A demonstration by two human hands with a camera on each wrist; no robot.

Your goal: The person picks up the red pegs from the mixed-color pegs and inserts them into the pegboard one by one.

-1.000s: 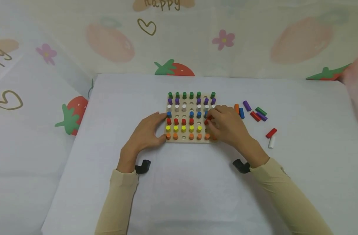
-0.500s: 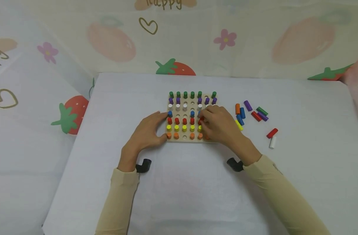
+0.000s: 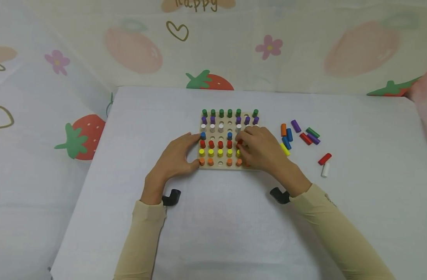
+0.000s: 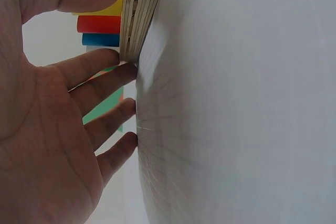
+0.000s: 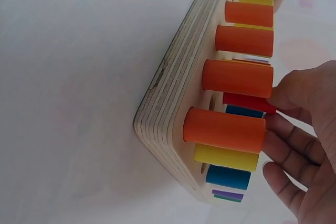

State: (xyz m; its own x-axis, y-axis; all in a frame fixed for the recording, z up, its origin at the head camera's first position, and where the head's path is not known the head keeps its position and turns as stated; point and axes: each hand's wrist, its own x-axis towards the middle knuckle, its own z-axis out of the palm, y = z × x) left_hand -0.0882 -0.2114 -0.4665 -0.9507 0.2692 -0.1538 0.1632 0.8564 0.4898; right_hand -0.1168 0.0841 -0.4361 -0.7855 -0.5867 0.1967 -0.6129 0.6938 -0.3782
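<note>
A wooden pegboard [image 3: 213, 168] lies on the white table, with rows of coloured pegs and several bare holes. My right hand [image 3: 264, 149] is over its right part. In the right wrist view, the thumb and a finger of that hand pinch a red peg [image 5: 244, 101] in the red row. Whether the peg is fully seated cannot be told. My left hand [image 3: 171, 157] lies along the board's left edge, thumb near the front corner, forefinger farther back. The left wrist view has the fingertips [image 4: 128, 72] touching the board's side, fairly straight.
Loose pegs lie right of the board: an orange peg [image 3: 283, 129], blue pegs [image 3: 286, 142], a yellow peg [image 3: 285, 149], purple, green and red ones. Farther right are a red peg [image 3: 324, 158] and a white peg [image 3: 325, 170]. Patterned cloth [image 3: 297, 46] hangs behind the table.
My right hand has shifted left by about one hole with the red peg, uncovering loose blue and yellow pegs beside the board. Over the last half second it stays nearly still. My left hand keeps its place.
</note>
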